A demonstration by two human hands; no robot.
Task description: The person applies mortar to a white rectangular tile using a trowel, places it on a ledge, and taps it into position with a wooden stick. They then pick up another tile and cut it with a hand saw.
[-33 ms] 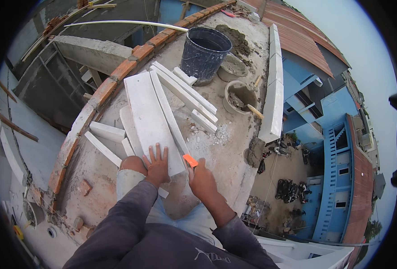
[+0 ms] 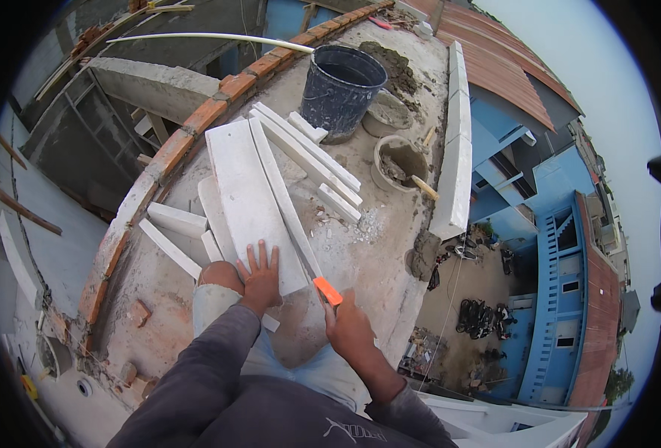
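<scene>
My left hand (image 2: 261,278) lies flat with fingers spread on the near end of a long white lightweight block (image 2: 244,190). My right hand (image 2: 351,327) is wrapped round the handle of what looks like a hand saw (image 2: 327,290). Its orange part shows just off the near end of a narrow white strip (image 2: 282,196), which lies along the block's right side. The saw's blade is hard to make out. Under the block's left side rests another white slab (image 2: 215,205). My knee (image 2: 221,276) is beside my left hand.
More white strips (image 2: 312,153) lie beyond, near a dark bucket (image 2: 343,93) and two mortar basins (image 2: 399,163), one with a wooden-handled tool (image 2: 424,187). A low brick edge (image 2: 203,116) bounds the left; a white block wall (image 2: 454,175) and a drop bound the right.
My right hand and the orange-handled saw have moved back toward me and slightly right, away from the block's near end. My left hand stays in place.
</scene>
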